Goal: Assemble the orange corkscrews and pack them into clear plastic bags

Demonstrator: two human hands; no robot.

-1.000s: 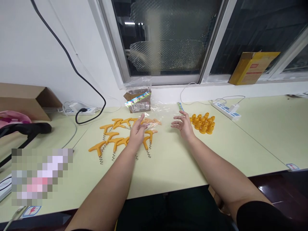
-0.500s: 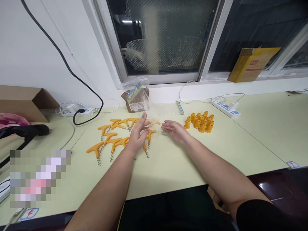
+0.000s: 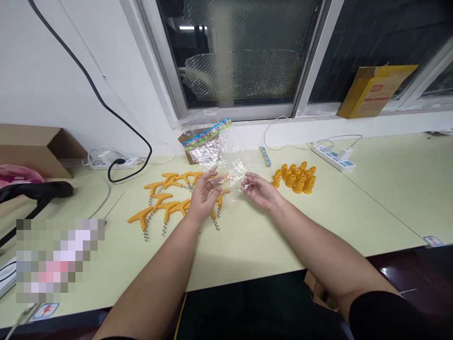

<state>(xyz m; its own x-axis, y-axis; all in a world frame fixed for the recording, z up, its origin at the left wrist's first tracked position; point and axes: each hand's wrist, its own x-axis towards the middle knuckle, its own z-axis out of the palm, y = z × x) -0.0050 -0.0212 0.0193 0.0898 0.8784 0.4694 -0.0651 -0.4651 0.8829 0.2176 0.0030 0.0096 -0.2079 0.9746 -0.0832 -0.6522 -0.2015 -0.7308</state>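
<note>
A clear plastic bag (image 3: 233,163) with a colourful printed header strip stretches between my hands, its strip tilted up toward the window. My left hand (image 3: 204,194) has its fingers curled on the bag's left side. On the right side, the bent fingers of my right hand (image 3: 261,190) pinch the film. Several corkscrews (image 3: 140,217) with yellow T-shaped handles and metal spirals lie left of and behind my left hand, which hides some of them. To the right of my right hand, several yellow hollow plastic sleeves (image 3: 298,185) stand upright in a cluster.
A small cardboard box (image 3: 187,150) sits against the wall behind the bag. Another clear bag (image 3: 265,157) lies flat on the pale table (image 3: 247,255). Power strips (image 3: 332,157) with cables stand at the back. A larger carton (image 3: 28,146) is at far left, near a black cable (image 3: 95,87).
The clear bag has spread out between my hands and its header strip has swung up and right. My fingers have curled in onto the film.
</note>
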